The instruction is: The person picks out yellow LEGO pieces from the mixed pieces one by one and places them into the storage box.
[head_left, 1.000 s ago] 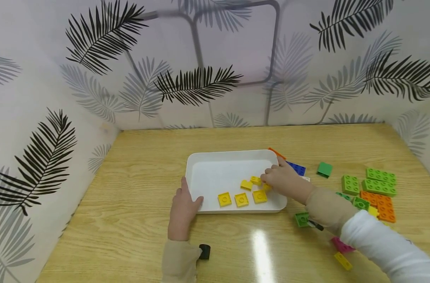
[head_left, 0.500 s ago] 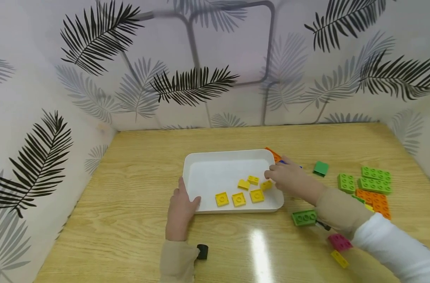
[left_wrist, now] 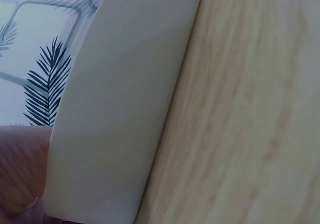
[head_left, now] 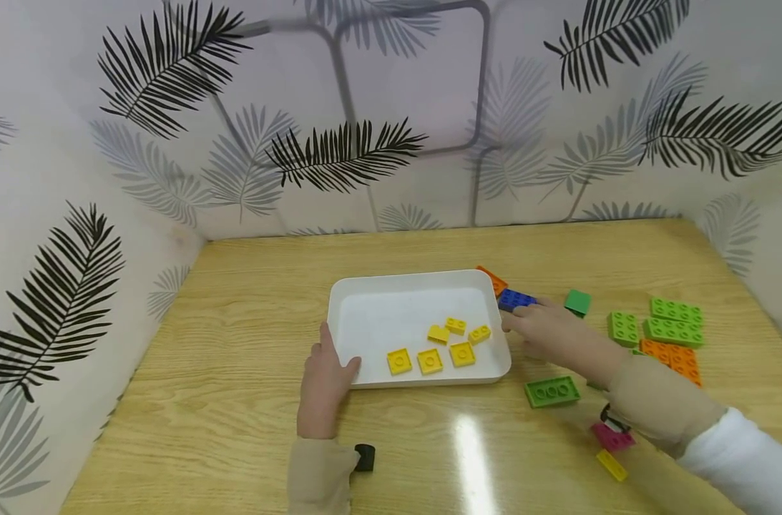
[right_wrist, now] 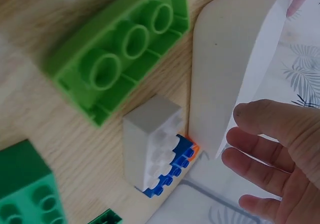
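Observation:
A white tray (head_left: 391, 293) holds several small yellow bricks (head_left: 431, 360) in its front right part. At its front left corner my left hand (head_left: 325, 383) grips the rim, thumb inside and index finger along the outer left wall; the left wrist view shows mostly the tray's outer wall (left_wrist: 120, 94). My right hand (head_left: 561, 336) hovers just right of the tray, holding nothing; the right wrist view shows its fingers apart and loosely bent. Below it lie a white brick (right_wrist: 150, 144) and a blue brick (head_left: 516, 300). The white one is hidden in the head view.
Right of the tray lie an upturned green brick (head_left: 551, 392), an orange brick (head_left: 491, 280), a dark green brick (head_left: 577, 302), light green bricks (head_left: 674, 320), more orange bricks (head_left: 674, 357), a magenta brick (head_left: 612, 435) and a narrow yellow brick (head_left: 612, 465). The right forearm covers some bricks.
My right hand has let go of a yellow brick inside the tray and moved right, out over the loose bricks. My left hand stays at the corner. The head view has shifted slightly.

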### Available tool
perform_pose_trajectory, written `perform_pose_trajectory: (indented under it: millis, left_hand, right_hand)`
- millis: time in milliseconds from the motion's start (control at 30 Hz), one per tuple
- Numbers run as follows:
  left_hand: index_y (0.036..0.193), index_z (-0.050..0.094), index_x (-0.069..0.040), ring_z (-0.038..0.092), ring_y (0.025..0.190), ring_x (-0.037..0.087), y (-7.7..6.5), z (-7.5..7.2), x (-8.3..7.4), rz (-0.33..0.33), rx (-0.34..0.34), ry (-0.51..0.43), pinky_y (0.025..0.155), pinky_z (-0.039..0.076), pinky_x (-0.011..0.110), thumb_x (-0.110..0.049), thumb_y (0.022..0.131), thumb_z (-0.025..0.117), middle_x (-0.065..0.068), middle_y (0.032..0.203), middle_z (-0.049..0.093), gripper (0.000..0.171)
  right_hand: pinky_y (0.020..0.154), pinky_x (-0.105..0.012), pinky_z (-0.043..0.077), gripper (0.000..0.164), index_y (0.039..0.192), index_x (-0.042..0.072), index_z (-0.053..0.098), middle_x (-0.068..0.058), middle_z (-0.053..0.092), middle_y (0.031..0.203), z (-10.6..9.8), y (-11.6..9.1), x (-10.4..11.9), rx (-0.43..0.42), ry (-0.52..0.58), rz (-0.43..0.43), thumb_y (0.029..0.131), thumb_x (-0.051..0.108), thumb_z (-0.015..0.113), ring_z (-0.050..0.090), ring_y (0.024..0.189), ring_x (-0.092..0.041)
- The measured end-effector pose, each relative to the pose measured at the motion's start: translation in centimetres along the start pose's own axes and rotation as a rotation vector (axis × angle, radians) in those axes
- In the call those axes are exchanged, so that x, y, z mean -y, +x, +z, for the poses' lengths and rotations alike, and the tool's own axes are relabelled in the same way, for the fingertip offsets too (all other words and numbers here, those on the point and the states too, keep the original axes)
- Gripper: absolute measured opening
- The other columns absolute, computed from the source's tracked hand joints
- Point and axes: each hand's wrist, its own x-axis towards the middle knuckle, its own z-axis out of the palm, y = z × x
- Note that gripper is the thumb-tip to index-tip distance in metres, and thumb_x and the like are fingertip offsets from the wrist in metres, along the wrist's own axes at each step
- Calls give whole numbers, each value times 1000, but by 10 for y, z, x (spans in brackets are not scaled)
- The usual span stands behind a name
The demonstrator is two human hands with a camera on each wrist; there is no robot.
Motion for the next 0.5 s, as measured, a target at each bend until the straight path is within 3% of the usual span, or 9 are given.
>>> perform_pose_trajectory:
  millis: [233,500]
  left_hand:
    - [141,8,-1,44,112,47,1,0,0,-7,10,-1,92,42,55,-28,81,56,32,128,40,81]
    - [141,6,-1,44,111,47,3,0,0,-13,20,1,92,42,54,-28,82,56,32,129,39,82]
  right_hand:
    - [82,-49,48,25,92,15,60,-3,66,89,10,-20,-8,-72,4,-40,70,13,69,60,81,-20]
    - [76,-40,50,30,96,14,61,-1,64,88,14,-36,-14,-29,17,-33,68,12,70,58,80,-17]
